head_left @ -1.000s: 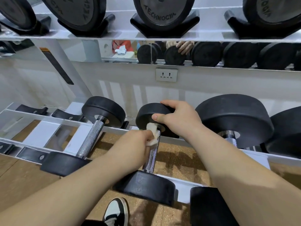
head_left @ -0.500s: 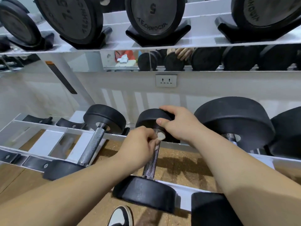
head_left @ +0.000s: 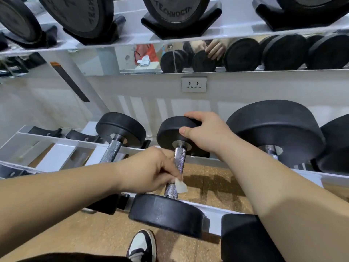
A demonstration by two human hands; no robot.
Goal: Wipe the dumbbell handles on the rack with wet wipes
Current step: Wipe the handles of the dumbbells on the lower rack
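A small black dumbbell lies across the lower rails of the white rack, with a knurled steel handle between its far head and near head. My left hand grips the lower half of the handle with a white wet wipe sticking out under the fingers. My right hand holds the top edge of the far head, thumb on its face and fingers curled over the rim.
Another small dumbbell lies to the left, and larger ones to the right. An upper shelf holds bigger dumbbells overhead. A wall socket and a mirror strip lie behind. My shoe stands on the cork floor below.
My left hand has slid with the wipe down the handle from the far head toward the near head. The right hand has stayed on the far head.
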